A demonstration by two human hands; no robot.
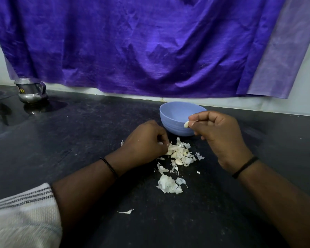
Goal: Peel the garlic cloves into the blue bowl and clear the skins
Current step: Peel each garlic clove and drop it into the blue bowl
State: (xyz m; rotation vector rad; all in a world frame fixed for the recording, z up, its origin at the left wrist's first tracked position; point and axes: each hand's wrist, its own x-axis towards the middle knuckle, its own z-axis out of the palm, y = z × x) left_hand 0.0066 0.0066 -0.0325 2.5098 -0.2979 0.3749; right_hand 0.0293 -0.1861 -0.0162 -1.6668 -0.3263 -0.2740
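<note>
Over blue bowl: right hand pinching peeled clove. Best dropped well inside rim. Left hand curled, picking at skins pile on counter.

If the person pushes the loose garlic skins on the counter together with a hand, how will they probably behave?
The garlic skins look thin, curled and papery, so they are probably very light and floppy. They lie scattered in flakes over the dark counter, so a push would likely slide some and leave small bits behind. Cloves mixed in near the left hand may roll along.
</note>
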